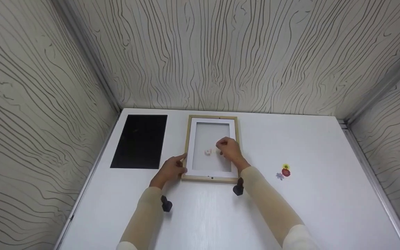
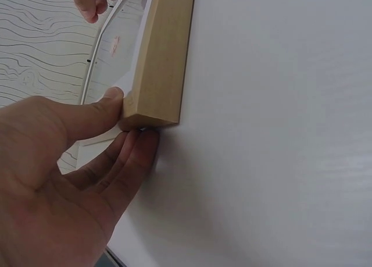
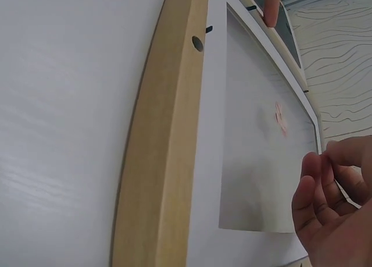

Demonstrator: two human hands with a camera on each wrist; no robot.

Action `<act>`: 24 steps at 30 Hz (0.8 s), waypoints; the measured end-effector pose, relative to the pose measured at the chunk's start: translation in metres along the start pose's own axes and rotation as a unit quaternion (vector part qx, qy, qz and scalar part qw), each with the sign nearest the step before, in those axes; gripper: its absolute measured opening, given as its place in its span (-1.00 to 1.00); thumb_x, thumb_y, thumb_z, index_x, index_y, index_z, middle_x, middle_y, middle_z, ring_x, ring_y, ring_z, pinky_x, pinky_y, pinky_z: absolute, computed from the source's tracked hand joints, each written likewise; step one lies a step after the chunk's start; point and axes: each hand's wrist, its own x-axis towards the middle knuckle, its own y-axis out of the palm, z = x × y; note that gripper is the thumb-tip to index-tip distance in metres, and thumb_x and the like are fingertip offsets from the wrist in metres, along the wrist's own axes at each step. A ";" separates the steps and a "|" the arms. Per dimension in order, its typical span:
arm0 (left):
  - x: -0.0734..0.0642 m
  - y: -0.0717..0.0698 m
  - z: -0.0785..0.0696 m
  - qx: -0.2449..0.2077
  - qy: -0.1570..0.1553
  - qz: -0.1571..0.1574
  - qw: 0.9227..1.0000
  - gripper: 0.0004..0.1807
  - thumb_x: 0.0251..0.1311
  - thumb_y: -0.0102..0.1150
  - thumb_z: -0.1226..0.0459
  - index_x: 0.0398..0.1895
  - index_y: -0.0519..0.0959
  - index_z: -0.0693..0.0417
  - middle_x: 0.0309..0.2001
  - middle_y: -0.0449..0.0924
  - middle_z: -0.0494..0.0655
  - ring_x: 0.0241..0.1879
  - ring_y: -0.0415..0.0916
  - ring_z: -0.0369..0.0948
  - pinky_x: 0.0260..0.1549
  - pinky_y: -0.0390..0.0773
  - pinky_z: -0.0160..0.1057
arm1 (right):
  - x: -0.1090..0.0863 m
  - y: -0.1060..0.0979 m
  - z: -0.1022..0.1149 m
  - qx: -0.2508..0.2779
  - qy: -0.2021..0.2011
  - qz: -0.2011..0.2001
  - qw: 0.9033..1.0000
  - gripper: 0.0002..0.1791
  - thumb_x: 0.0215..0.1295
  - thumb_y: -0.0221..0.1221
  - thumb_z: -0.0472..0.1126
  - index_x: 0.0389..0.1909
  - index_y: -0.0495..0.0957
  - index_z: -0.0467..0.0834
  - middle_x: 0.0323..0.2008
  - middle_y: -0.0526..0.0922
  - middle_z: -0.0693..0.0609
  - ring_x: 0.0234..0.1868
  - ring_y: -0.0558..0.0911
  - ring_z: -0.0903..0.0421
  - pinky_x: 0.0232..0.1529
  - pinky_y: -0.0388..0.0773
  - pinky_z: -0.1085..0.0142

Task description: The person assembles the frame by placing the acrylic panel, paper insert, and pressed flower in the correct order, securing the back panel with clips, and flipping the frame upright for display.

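Observation:
A light wooden picture frame point(image 1: 185, 139) with a white inner mat point(image 1: 190, 149) lies on the white table. My left hand point(image 1: 171, 168) grips its near left part; in the left wrist view the thumb point(image 2: 110, 101) is on top of the wood and the fingers are at the corner below. A small pale pink piece, perhaps a dried flower point(image 1: 207, 152), lies on the clear pane point(image 1: 208, 135). Over the pane's right part is my right hand point(image 1: 230, 149), fingers curled and thumb tip against the index finger point(image 3: 311, 162). No thing shows between those fingertips.
A black rectangular panel point(image 1: 139, 142) lies left of the frame. On the table to the right is a small group of flowers: one yellow point(image 1: 286, 166), one red point(image 1: 286, 172) and one greyish point(image 1: 280, 176). Wood-patterned walls point(image 1: 203, 62) enclose the table's back and sides.

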 end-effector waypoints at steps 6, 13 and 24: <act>0.001 -0.002 -0.001 0.000 0.010 0.000 1.000 -0.23 0.36 0.36 0.37 0.62 0.34 0.03 -0.05 0.57 0.09 -0.26 0.53 -0.18 -0.17 0.60 -0.23 | -0.002 -0.019 0.002 0.009 -0.024 -0.011 1.000 -0.79 0.54 0.20 -0.21 -0.02 0.69 -0.25 -0.15 0.72 -0.16 -0.32 0.69 0.10 -0.40 0.52 0.41; 0.001 -0.002 -0.001 0.000 -0.002 -0.005 1.000 -0.22 0.33 0.38 0.36 0.61 0.36 0.00 -0.05 0.58 0.08 -0.26 0.54 -0.19 -0.18 0.62 -0.23 | -0.004 -0.040 0.001 0.010 -0.035 -0.019 0.999 -0.77 0.56 0.20 -0.19 0.02 0.68 -0.26 -0.17 0.69 -0.09 -0.19 0.74 -0.09 -0.37 0.54 0.41; 0.001 -0.001 -0.001 0.009 0.010 -0.003 1.000 -0.22 0.34 0.37 0.36 0.62 0.34 0.04 -0.02 0.62 0.13 -0.20 0.56 -0.15 -0.11 0.67 -0.16 | -0.011 -0.071 -0.009 0.005 -0.043 -0.021 0.999 -0.74 0.59 0.17 -0.17 0.06 0.65 -0.28 -0.14 0.67 -0.13 -0.16 0.74 -0.15 -0.24 0.69 0.23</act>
